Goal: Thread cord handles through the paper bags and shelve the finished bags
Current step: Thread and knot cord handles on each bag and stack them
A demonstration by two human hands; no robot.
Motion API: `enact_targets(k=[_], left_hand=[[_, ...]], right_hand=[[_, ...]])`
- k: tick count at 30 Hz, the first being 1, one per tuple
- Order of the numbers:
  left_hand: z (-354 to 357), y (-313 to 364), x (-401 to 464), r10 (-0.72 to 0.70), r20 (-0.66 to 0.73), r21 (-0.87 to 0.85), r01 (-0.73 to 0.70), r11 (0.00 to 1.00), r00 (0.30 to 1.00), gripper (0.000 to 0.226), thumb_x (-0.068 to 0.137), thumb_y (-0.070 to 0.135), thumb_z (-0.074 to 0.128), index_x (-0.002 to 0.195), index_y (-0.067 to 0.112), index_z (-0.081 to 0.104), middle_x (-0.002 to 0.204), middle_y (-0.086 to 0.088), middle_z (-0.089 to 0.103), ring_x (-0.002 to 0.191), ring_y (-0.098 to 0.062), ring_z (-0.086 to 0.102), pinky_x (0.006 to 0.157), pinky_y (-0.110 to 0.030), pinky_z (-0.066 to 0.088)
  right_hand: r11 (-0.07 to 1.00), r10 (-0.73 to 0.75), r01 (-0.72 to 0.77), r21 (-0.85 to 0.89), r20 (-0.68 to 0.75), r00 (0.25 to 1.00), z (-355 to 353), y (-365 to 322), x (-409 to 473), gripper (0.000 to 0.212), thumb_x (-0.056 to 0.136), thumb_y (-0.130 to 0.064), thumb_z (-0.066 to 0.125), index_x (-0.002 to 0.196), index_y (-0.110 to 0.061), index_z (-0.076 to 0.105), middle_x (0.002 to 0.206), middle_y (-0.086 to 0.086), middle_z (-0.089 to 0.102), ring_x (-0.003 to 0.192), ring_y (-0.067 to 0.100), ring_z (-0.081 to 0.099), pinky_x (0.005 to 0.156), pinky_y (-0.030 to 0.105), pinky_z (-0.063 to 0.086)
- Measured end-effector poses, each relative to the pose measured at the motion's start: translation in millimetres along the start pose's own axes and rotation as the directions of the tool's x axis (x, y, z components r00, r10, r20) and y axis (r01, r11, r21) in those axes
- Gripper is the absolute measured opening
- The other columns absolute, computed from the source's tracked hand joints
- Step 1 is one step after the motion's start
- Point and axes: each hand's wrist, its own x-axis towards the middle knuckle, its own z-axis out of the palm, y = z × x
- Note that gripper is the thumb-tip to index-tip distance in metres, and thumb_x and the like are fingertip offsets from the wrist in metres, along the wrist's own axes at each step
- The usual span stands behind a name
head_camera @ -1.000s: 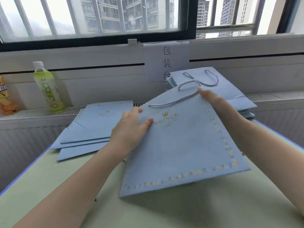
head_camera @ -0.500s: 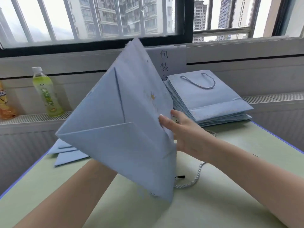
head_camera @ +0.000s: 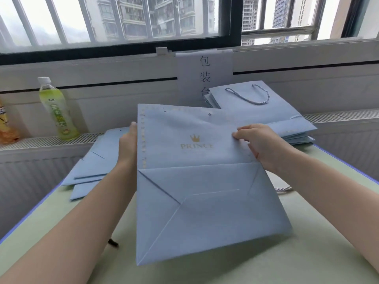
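Observation:
A flat light-blue paper bag (head_camera: 196, 201) with a gold crown logo lies tilted above the table, folded bottom facing me and two small holes near its far edge. My left hand (head_camera: 128, 144) holds its left edge, fingers hidden behind the paper. My right hand (head_camera: 256, 142) pinches the right edge with curled fingers. A bit of pale cord (head_camera: 284, 189) shows from under the bag on the right. A black cord tip (head_camera: 113, 242) sticks out on the left.
A stack of bags (head_camera: 287, 121) with a cord handle (head_camera: 249, 96) on top sits at the back right. Flat bags without handles (head_camera: 94, 162) lie at the back left. A green bottle (head_camera: 58, 111) and an orange packet (head_camera: 6, 124) stand on the ledge.
The bag was lifted, turned over in the air, and now comes down with its folded bottom side up. The cord handle that lay on its face is now underneath.

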Motion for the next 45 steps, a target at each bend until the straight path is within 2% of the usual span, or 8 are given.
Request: enact_targets(k=[5,10,17,24,29,34,41,45], left_hand=[[2,4,-11,-0.109,0.321,-0.253,0.196,0.948,0.941,0.038,0.099,0.035,0.041,0.088,0.006,0.064,0.073,-0.008,0.071,0.055,-0.016,0.066,0.05,-0.018,0.051],[3,-2,0,-0.125,0.191,-0.089,0.144,0.986,0.974,0.018,0.09,0.002,0.055,0.106,0.006,0.061,0.058,-0.003,0.068,0.046,-0.012,0.064,0.042,-0.022,0.052],[1,-10,4,-0.178,0.205,-0.002,0.182,0.983,0.963,0.01,0.091,0.001,0.056,0.083,0.005,0.061,0.055,-0.005,0.068,0.047,-0.017,0.065,0.044,-0.031,0.055],[6,-9,-2,-0.194,0.253,0.018,0.196,0.98,0.948,0.009,0.092,0.003,0.055,0.085,0.006,0.059,0.059,-0.006,0.069,0.049,-0.017,0.066,0.043,-0.027,0.053],[8,-8,-11,-0.224,0.416,0.043,0.227,0.973,0.882,0.01,0.089,0.003,0.058,0.097,0.008,0.062,0.072,-0.008,0.072,0.056,-0.017,0.069,0.049,-0.029,0.057],[15,-7,-21,-0.266,0.562,0.154,0.217,0.964,0.783,0.02,0.086,0.005,0.062,0.106,0.006,0.063,0.091,-0.013,0.071,0.068,-0.021,0.069,0.061,-0.032,0.059],[38,-16,-40,-0.029,0.627,0.475,-0.352,0.806,0.779,0.009,0.081,0.012,0.072,0.087,0.017,0.067,0.079,0.002,0.065,0.075,-0.011,0.061,0.066,-0.015,0.046],[46,-13,-49,0.165,0.649,0.312,-0.458,0.832,0.743,0.035,0.071,0.031,0.078,0.102,0.021,0.066,0.093,0.005,0.067,0.089,-0.006,0.062,0.082,-0.019,0.049]], right_hand=[[0.956,0.07,-0.032,-0.29,0.121,0.99,-1,1,-3,0.011,0.093,-0.004,0.053,0.082,-0.004,0.054,0.066,0.007,0.053,0.038,0.009,0.052,0.039,0.016,0.042],[0.361,-0.012,0.212,-0.908,0.223,0.975,-7,1,-3,0.019,0.089,-0.015,0.054,0.091,0.002,0.063,0.08,0.013,0.068,0.058,0.019,0.058,0.047,0.022,0.049],[0.112,0.401,0.226,-0.968,0.253,0.881,-21,-13,-15,0.019,0.085,-0.018,0.065,0.102,-0.013,0.059,0.084,0.001,0.066,0.059,0.006,0.057,0.05,0.016,0.047],[-0.098,0.195,0.213,-0.972,0.191,0.962,-14,2,-8,0.017,0.088,-0.002,0.044,0.102,-0.002,0.054,0.095,0.015,0.058,0.068,0.022,0.044,0.046,0.023,0.028],[0.125,-0.265,0.18,-0.976,0.142,0.954,-21,-1,12,0.011,0.083,-0.003,0.045,0.076,-0.001,0.053,0.077,0.012,0.055,0.08,0.033,0.053,0.061,0.03,0.04],[0.374,-0.757,0.496,-0.784,0.051,0.651,-12,-18,-1,0.021,0.09,-0.008,0.048,0.095,-0.012,0.067,0.091,0.009,0.061,0.083,0.02,0.054,0.074,0.023,0.037],[0.626,-0.731,0.71,-0.323,0.073,0.678,9,-18,-18,0.013,0.092,-0.002,0.053,0.092,-0.012,0.062,0.074,0.002,0.065,0.066,0.013,0.065,0.066,0.026,0.057],[0.53,-0.672,0.68,-0.507,0.237,0.701,18,6,-14,0.007,0.092,-0.016,0.06,0.086,-0.017,0.063,0.069,-0.007,0.063,0.062,0.008,0.059,0.069,0.03,0.052]])
